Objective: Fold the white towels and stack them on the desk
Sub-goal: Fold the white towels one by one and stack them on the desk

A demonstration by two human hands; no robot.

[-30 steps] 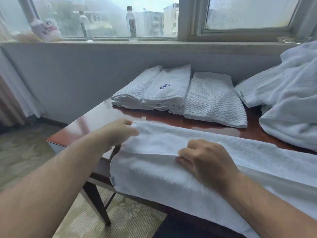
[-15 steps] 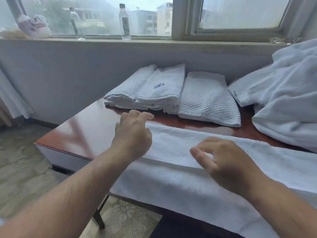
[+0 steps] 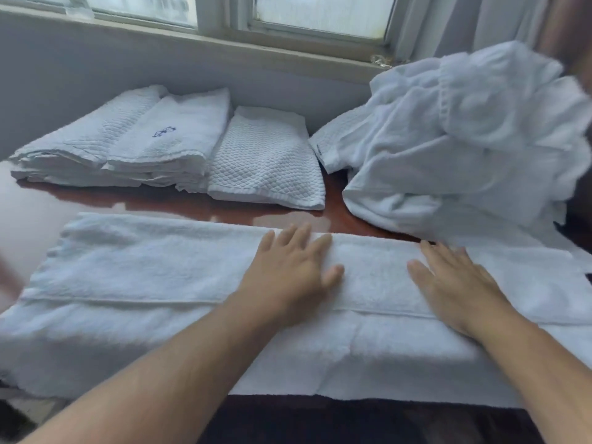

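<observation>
Pressing flat on the long towel (image 3: 144, 267) across frame centre, draped over the desk (image 3: 192, 203) front edge: left hand (image 3: 288, 267), right hand (image 3: 455, 283), fingers spread, pinching nothing. Thick terry, probably soft, floppy, light; best pinched at end corners.

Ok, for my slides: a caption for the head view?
Left hand and right hand flat on a white towel across the desk; folded towels and a crumpled pile behind.

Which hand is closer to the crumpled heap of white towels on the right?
Right. The right hand lies flat on the spread white terry towel, fingertips near the crumpled heap of white towels; the left hand rests farther left.
</observation>
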